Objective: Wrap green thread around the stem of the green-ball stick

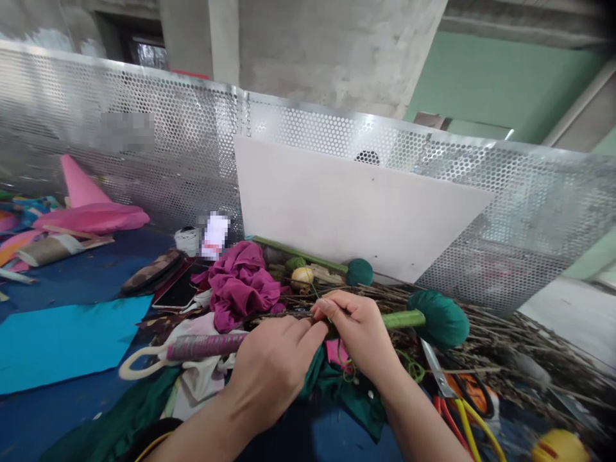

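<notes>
Side by side in the middle of the head view, my left hand point(282, 362) and my right hand point(359, 324) are closed on a yarn-wrapped stick point(206, 347). Its left part is wound in purple and ends in a cream loop point(128, 367). The right part is green, with a dark green cloth-covered ball point(440, 319) at its end. My right thumb and fingertips pinch at the stick close to my left fingertips. A thin green strand of yarn point(315, 290) rises from there towards a small pale yellow ball point(302, 278). My fingers hide the stick's middle.
Beyond my hands lie purple cloth point(245, 282), a second green-headed stick point(360, 272) and a heap of dry twigs point(500, 340). Red and yellow-handled pliers point(445, 385) are at right. Blue sheet point(72, 340) and a pink cone-shaped piece point(91, 199) lie left. A perforated metal screen point(192, 147) stands behind.
</notes>
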### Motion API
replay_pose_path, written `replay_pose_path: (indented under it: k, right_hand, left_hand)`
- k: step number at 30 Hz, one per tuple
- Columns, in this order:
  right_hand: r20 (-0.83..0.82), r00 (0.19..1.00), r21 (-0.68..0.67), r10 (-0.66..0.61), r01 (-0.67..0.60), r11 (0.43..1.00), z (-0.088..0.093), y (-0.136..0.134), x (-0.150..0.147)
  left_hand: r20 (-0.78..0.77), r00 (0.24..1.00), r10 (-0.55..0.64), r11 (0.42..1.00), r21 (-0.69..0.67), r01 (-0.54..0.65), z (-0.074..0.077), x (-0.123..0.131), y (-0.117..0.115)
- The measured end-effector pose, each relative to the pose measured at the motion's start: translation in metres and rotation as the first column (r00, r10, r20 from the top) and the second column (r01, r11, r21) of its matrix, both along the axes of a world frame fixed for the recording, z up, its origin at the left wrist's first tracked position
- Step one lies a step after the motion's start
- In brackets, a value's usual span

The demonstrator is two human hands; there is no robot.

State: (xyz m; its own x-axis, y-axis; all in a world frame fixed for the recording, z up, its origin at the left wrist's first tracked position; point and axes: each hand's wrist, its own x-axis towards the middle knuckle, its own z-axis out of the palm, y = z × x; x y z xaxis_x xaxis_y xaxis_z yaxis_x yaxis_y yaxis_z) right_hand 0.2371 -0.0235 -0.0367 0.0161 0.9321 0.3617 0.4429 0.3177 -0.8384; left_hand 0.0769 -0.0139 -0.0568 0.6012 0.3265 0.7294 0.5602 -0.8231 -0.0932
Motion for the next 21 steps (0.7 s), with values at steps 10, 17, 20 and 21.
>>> replay_pose_path:
  k: [10,17,20,21]
  right_hand:
    - [-0.103,0.994,-0.023,-0.041,0.039,0.999,0.018,-0.007,0.024]
    - [-0.363,0.898,-0.174,-0.250,0.199,0.965,0.033,-0.028,0.106]
    - [-0.384,0.824,-0.150,-0.416,0.389,0.909,0.034,-0.033,0.139]
    - [-0.383,0.808,-0.151,-0.448,0.424,0.893,0.033,-0.033,0.147]
  left_hand:
    - [0.138,0.990,0.010,1.000,-0.009,-0.009,0.003,-0.010,0.009]
    - [0.150,0.985,0.088,0.987,-0.146,-0.066,0.012,-0.031,0.024]
    - [0.099,0.990,0.096,0.973,-0.220,-0.072,0.018,-0.036,0.026]
    - [0.080,0.992,0.096,0.965,-0.251,-0.073,0.020,-0.038,0.026]
